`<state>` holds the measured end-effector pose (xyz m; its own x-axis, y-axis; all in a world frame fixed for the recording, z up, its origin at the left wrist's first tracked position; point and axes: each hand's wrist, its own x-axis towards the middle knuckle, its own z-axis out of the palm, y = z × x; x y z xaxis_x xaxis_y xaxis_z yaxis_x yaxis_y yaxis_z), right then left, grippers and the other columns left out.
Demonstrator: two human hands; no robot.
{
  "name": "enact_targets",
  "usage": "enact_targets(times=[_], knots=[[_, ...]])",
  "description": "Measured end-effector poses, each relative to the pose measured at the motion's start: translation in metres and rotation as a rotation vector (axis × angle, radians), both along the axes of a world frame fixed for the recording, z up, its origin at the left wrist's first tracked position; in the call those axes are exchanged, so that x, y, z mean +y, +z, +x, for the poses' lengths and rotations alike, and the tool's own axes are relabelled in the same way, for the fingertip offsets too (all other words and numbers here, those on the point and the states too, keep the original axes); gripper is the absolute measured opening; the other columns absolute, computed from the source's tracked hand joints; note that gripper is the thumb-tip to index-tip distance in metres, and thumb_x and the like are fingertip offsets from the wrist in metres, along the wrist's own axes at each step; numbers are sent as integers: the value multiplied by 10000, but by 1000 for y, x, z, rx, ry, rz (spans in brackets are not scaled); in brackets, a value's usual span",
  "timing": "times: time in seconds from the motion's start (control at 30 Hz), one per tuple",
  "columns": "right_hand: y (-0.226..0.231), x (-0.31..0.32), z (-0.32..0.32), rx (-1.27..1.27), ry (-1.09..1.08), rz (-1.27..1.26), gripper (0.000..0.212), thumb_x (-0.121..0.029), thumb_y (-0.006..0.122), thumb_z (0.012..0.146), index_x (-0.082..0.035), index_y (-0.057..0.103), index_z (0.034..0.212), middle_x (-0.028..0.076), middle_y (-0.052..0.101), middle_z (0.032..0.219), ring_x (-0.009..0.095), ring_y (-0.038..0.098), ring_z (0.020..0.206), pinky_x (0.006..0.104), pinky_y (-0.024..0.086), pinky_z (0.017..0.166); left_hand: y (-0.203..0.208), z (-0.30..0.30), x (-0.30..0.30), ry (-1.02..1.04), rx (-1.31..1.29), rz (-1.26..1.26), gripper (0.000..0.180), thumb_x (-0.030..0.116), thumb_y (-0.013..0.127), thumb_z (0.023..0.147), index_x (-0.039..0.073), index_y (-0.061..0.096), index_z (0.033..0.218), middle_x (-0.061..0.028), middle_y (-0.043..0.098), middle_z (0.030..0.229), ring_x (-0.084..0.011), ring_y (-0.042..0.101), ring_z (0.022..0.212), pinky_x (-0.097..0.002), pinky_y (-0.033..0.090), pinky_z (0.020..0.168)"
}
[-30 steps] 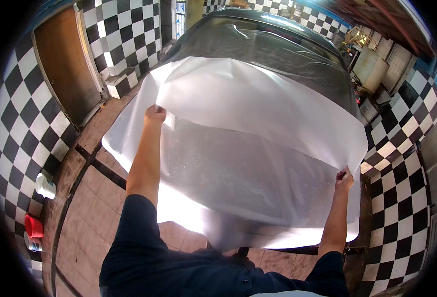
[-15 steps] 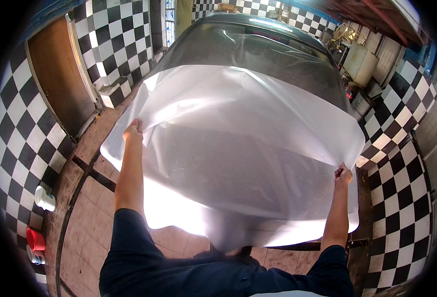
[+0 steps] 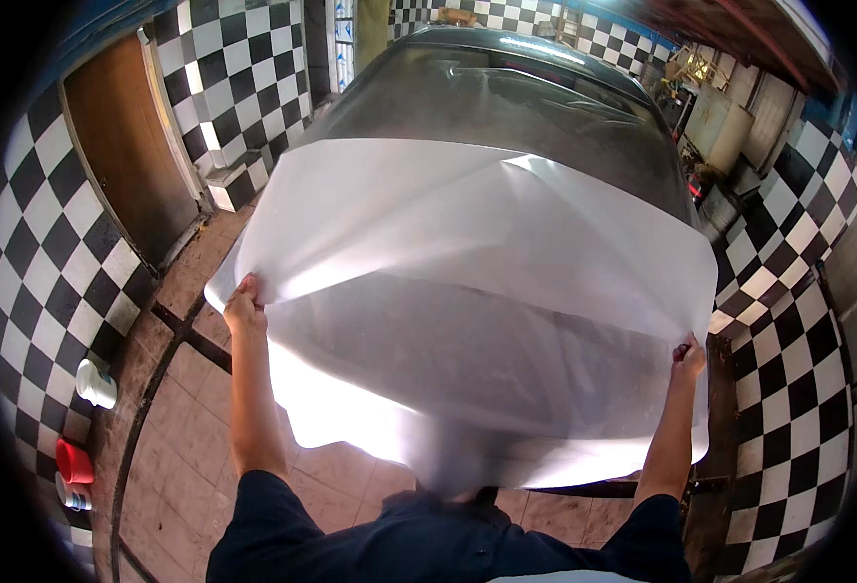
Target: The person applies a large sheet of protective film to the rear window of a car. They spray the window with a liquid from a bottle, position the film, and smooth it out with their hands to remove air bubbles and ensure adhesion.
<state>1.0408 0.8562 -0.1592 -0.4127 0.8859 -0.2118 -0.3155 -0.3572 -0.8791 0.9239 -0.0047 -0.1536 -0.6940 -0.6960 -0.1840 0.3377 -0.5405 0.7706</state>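
Large translucent white film sheet stretched above dark car hood. Left hand grip closed on sheet's left edge, right hand grip pinching right edge. Checkered walls, wooden door, tiled floor around.

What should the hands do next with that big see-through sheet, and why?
Probably lower it flat onto the dark car. The left hand and right hand each pinch a side edge of the large translucent plastic sheet, which hangs creased and billowing above the front of the car.
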Motion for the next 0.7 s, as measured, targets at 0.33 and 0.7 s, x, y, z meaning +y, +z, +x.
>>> enact_targets(times=[0.33, 0.7], knots=[[8, 26, 3, -50, 2, 70, 233, -78, 698, 805, -93, 475, 739, -4, 440, 562, 116, 403, 418, 264, 317, 362, -21, 26, 12, -32, -81, -52, 173, -61, 567, 851, -18, 619, 1010, -87, 641, 981, -188, 635, 876, -288, 549, 779], [26, -3, -8, 79, 64, 38, 309, -152, 727, 807, -116, 438, 702, -11, 425, 536, 99, 396, 422, 242, 302, 361, -27, -10, 6, -95, -256, -254, 254, 18, 604, 819, 17, 564, 1071, -79, 632, 938, -213, 646, 807, -342, 511, 615]])
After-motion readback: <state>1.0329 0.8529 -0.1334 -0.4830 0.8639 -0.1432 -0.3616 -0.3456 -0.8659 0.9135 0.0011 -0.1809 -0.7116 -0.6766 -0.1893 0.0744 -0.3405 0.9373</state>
